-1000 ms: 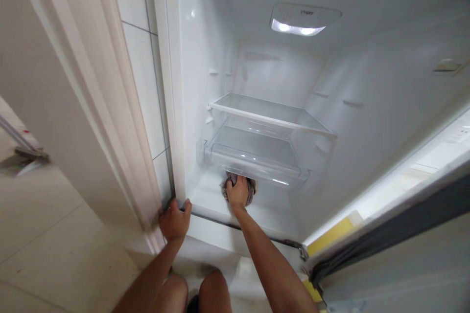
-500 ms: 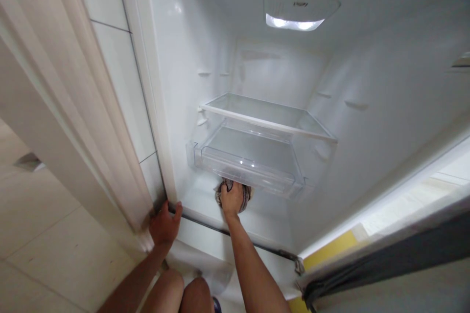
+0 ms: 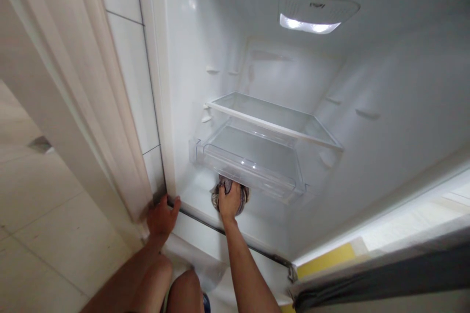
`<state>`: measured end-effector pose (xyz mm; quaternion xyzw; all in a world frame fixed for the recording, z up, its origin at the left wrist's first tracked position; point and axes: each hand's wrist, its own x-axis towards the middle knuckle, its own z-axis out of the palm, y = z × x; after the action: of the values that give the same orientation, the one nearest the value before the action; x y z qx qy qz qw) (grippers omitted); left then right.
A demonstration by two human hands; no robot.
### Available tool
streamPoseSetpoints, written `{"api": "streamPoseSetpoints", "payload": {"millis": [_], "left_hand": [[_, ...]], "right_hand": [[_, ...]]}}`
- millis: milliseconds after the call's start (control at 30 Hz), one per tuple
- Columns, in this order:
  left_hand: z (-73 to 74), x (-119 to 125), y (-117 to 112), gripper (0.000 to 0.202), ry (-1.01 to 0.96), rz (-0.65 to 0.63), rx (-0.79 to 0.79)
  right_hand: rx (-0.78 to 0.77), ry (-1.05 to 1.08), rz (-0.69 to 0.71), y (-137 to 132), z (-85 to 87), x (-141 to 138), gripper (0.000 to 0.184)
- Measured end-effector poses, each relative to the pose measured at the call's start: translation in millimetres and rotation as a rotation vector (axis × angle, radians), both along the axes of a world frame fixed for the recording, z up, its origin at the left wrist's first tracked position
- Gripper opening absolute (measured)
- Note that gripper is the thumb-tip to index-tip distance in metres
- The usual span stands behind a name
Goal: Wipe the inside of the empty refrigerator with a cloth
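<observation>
At the far left, pale floor tiles (image 3: 44,215) lie beyond a door frame (image 3: 91,93) that runs slantwise down to the corner where the left hand (image 3: 160,219) rests. That hand is loosely spread, thumb apart from the fingers, against the fridge's lower left front edge, with no loose thing in it. To its right, 2 bent knees (image 3: 183,286) show below the fridge, just inside the left forearm. Next comes the cloth (image 3: 243,199) — bunched on the fridge floor (image 3: 264,215), a little in from the front edge and beneath the clear drawer (image 3: 242,164). The right hand (image 3: 229,201) lies right on top of it, fingers closed over the folds, so of the 2 hands this is clearly the nearer; from the left hand the cloth lies to the right and slightly deeper in, well apart. Crumpled as it is, the cloth shows no clear long axis, while the drawer's long side runs across the fridge, dipping rightward in view, its front lip just above the right fingers. Higher up sit 1 glass shelf (image 3: 271,112) and a lit lamp (image 3: 309,26) — then, at far right, a yellow strip (image 3: 325,260) and a dark door seal (image 3: 385,269).
</observation>
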<state>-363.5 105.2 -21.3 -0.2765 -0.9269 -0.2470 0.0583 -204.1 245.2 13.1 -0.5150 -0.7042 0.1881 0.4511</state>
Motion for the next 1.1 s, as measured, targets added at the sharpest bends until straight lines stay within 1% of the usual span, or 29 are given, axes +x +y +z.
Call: {"api": "streamPoseSetpoints", "payload": {"millis": [233,400,600,733,800,867,967,1100], "left_hand": [[-3.9,-1,0,0.063,0.043,-0.017,0.007],[-6.0,-1,2,0.061,0.071,-0.013,0.000],[-4.1,2,1,0.060,0.081,-0.044,0.037],[-5.4,4,-1,0.060,0.119,-0.056,0.082],[-6.9,5,-1,0.062,0.130,-0.051,0.106],[-8.9,5,-1,0.064,0.133,-0.049,0.127],[-12.2,5,0,0.067,0.128,-0.056,0.146],[-15.0,4,1,0.067,0.123,-0.077,0.157]], "right_hand": [[0.011,-0.004,0.014,-2,-5.4,2,0.048],[0.036,-0.014,-0.015,-7,-8.1,4,0.048],[0.027,-0.003,-0.048,-12,-4.7,6,0.053],[0.005,0.046,-0.071,-17,1.5,5,0.056],[-0.039,0.123,-0.078,-22,7.0,6,0.056],[-0.134,0.252,-0.044,-29,14.1,9,0.056],[-0.266,0.399,0.064,-45,25.8,17,0.048],[-0.346,0.457,0.187,-77,37.9,28,0.041]]}}
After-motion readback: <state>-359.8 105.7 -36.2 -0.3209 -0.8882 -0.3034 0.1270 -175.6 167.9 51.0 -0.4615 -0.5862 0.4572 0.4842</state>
